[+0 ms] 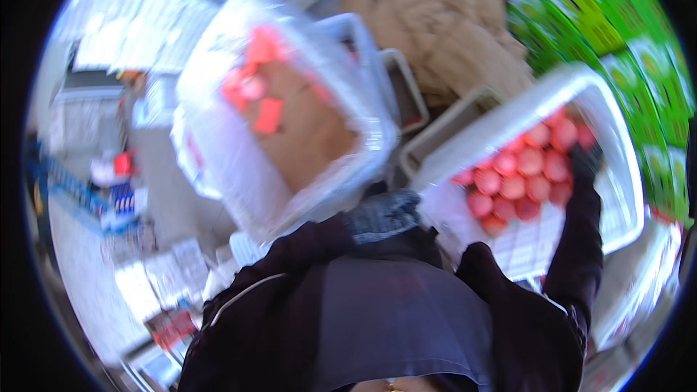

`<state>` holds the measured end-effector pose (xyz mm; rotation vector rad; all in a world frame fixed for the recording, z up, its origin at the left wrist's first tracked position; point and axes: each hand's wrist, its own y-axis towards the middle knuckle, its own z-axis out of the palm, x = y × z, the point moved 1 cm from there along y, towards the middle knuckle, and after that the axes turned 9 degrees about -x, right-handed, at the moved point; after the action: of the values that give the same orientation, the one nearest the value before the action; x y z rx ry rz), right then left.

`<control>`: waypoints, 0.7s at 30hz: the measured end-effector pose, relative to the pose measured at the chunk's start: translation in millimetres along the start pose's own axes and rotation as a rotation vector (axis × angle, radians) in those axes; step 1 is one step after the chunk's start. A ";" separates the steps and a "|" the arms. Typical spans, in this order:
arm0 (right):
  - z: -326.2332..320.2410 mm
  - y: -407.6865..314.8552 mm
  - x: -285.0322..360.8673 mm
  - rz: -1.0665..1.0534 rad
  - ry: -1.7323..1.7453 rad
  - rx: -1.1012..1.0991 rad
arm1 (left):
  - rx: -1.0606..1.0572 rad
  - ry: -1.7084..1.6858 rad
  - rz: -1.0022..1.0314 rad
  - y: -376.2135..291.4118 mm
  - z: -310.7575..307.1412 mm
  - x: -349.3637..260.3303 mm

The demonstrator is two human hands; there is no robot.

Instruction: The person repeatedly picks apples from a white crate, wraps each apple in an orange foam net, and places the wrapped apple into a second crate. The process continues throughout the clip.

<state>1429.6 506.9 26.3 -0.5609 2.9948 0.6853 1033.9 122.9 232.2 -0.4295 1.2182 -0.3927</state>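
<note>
My right hand [587, 159], in a dark glove, reaches into a white crate [621, 103] on the right. It is against the far right edge of several round red-pink fruits [529, 162] clustered there. Blur hides whether its fingers hold one. My left hand [385, 215], in a grey knit glove, is in front of my body between two crates, close to the right crate's left corner; its fingertips are unclear. On the left, a white crate [384, 139] lined with clear plastic film [245, 163] holds a brown sheet [305, 120], red pieces [268, 115] and one pinkish round fruit [253, 87].
Crumpled brown paper [441, 22] lies beyond the crates, near smaller grey-white crates [408, 92]. Stacked green printed cartons [588, 16] rise at the right. Floor [179, 174] shows at left, with a blue metal frame [76, 185] and stacked pale boxes [174, 267].
</note>
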 end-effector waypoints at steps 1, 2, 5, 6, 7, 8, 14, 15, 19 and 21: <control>-11.8 7.2 -0.7 0.146 0.035 0.046 | 0.039 -0.026 0.021 -6.3 -4.4 -11.0; -30.1 21.7 -5.4 0.140 -0.025 0.377 | 0.080 -0.056 0.036 -13.0 -11.1 -22.4; -96.0 43.9 25.4 0.352 -0.125 0.515 | 0.172 -0.174 0.116 -38.7 -54.0 -57.5; -124.9 38.8 38.0 0.430 -0.037 0.420 | 0.164 -0.186 0.151 -49.1 -79.0 -66.1; -151.4 33.6 50.3 0.376 -0.048 0.252 | 0.165 -0.178 0.282 -51.7 -108.8 -72.6; -188.7 18.2 65.2 0.197 -0.030 -0.073 | -0.066 0.043 0.398 -64.1 -141.8 -73.6; -309.4 -45.3 187.2 0.396 0.622 0.034 | -0.893 1.427 -0.213 -30.9 -328.7 8.4; -325.3 -42.8 214.1 0.446 0.777 0.045 | -0.941 1.411 -0.148 -23.9 -341.3 26.6; -414.7 -30.5 301.4 0.460 1.130 0.219 | -1.144 1.154 -0.176 -22.6 -357.6 39.9; -432.7 -14.3 332.8 0.231 1.138 0.318 | -1.154 0.797 -0.126 -30.6 -343.0 13.0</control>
<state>1149.7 198.1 379.1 -0.7757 4.1127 -0.2805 709.2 54.0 139.7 -1.4306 2.1555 0.1143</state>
